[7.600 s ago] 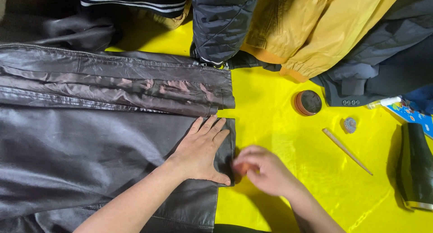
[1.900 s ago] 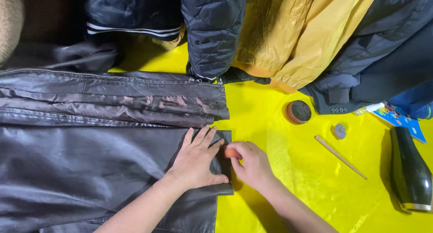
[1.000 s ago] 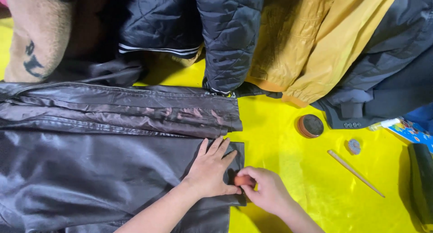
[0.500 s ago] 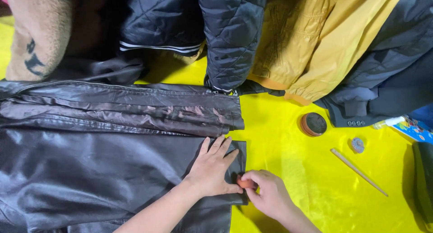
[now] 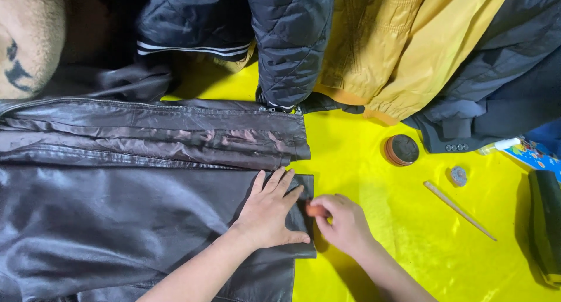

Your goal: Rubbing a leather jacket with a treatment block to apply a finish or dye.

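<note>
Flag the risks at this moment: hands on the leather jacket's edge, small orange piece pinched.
1. The right hand pinches a small orange piece at the dark leather jacket edge; a slip might mark the yellow cloth.
2. Only the left hand pins the jacket flat, so the edge could shift.
3. The open round tin and thin stick lie near that forearm and may be knocked.

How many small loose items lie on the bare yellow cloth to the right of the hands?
3: a round tin nearest the hanging coats, a small grey lump right of it, and a thin wooden stick below them. Others may be hidden.
</note>
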